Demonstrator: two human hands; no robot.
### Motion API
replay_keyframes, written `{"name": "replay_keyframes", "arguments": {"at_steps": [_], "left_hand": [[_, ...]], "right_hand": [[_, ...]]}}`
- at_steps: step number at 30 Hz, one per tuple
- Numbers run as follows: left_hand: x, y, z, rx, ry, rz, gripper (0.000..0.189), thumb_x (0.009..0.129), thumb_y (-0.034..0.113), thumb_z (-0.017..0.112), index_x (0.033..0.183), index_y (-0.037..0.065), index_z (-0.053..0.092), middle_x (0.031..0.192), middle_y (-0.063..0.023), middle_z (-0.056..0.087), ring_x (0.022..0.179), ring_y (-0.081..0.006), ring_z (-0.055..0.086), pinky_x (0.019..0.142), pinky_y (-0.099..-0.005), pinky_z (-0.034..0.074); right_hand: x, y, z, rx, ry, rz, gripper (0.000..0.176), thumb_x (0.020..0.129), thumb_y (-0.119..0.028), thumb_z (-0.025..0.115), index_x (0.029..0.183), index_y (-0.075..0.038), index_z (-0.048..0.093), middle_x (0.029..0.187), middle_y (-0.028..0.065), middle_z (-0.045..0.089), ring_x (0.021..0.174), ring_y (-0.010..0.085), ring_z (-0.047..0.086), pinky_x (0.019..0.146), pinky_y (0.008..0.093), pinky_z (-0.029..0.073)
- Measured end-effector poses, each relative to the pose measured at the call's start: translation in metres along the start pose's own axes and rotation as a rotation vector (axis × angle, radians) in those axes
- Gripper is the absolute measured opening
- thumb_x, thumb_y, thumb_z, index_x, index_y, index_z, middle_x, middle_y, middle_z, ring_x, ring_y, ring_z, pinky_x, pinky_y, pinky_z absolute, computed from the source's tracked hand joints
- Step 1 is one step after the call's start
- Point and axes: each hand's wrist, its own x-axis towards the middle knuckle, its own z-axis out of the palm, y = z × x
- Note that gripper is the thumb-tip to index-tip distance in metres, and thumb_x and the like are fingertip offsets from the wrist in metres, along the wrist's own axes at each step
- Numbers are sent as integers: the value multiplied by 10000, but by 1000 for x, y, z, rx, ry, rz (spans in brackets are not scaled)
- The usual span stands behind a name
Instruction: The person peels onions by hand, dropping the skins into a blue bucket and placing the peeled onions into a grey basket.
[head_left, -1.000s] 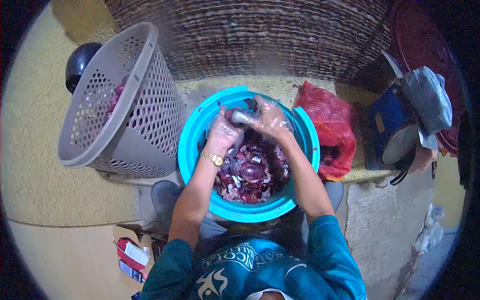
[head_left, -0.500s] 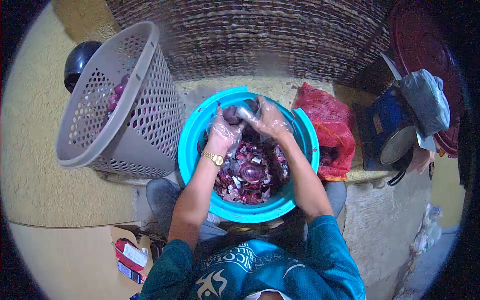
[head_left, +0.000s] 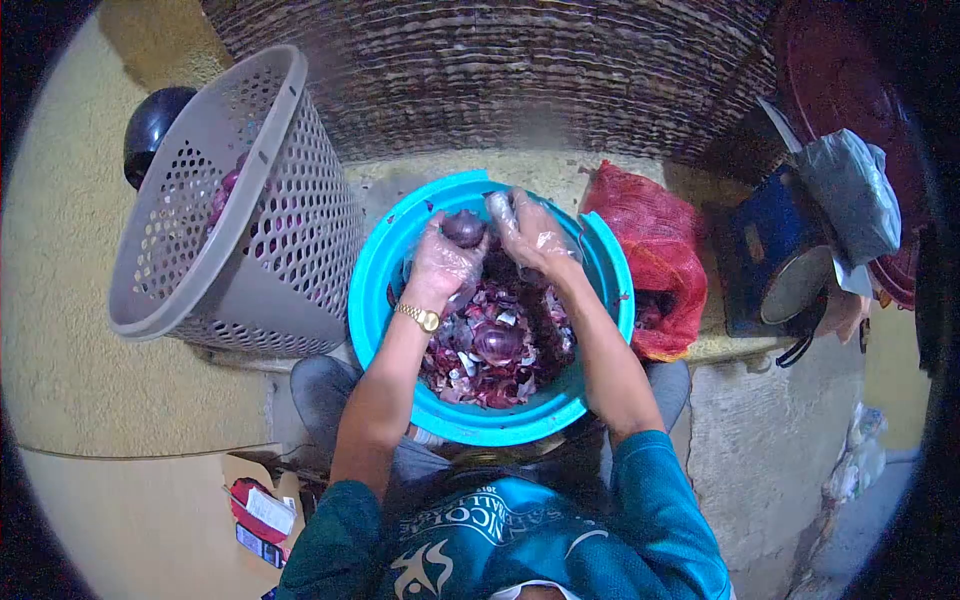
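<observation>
In my gloved left hand [head_left: 445, 262] a red onion [head_left: 463, 228] sits in the fingers, its smooth purple side facing up, over the far part of the turquoise basin [head_left: 365, 310]. Close by on the right is my right hand [head_left: 535, 240], also in a clear plastic glove, apart from the onion. Its fingers are curled, and what they hold, if anything, is hidden. Below both hands, another red onion [head_left: 498, 343] rests on a heap of loose purple onion skins [head_left: 470, 375] inside the basin.
On the left, a grey perforated basket [head_left: 325, 200] leans with several red onions [head_left: 225, 195] in it. A red mesh sack [head_left: 650, 225] touches the basin's right side. Farther right stands a blue box-like object [head_left: 765, 250] beside a grey plastic bag [head_left: 850, 195].
My right hand has drawn slightly away from the onion in my left hand. More of that onion's smooth surface shows now.
</observation>
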Motion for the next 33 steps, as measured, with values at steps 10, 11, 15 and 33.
{"name": "replay_keyframes", "arguments": {"at_steps": [10, 11, 15, 33], "left_hand": [[-10, -10, 16, 220, 232, 148, 479, 956, 494, 481, 1199, 81, 491, 1237, -137, 548, 1118, -301, 529, 966, -482, 457], [-9, -9, 14, 219, 231, 149, 479, 956, 494, 481, 1199, 81, 491, 1237, -137, 548, 1118, -301, 529, 966, -482, 457], [2, -4, -4, 216, 86, 108, 476, 951, 500, 483, 1181, 86, 525, 1201, -136, 580, 1113, -286, 549, 930, -459, 486], [8, -1, -11, 172, -37, -13, 470, 976, 461, 443, 1122, 32, 566, 1116, -147, 629, 973, -307, 618, 887, -460, 516]], "right_hand": [[1, 4, 5, -101, 9, -81, 402, 938, -406, 507, 1080, -33, 547, 924, 277, 648, 885, 447, 624, 753, 520, 492], [0, 1, 2, -101, 9, -82, 402, 938, -406, 507, 1080, -33, 547, 924, 277, 648, 885, 447, 624, 753, 520, 492], [-1, 0, 5, -53, -15, -97, 588, 766, -536, 683, 1032, -21, 585, 887, 224, 669, 840, 380, 656, 727, 461, 507], [-1, 7, 0, -178, -126, -158, 714, 616, -628, 760, 1014, -51, 625, 844, 215, 668, 832, 387, 656, 733, 465, 517]]}}
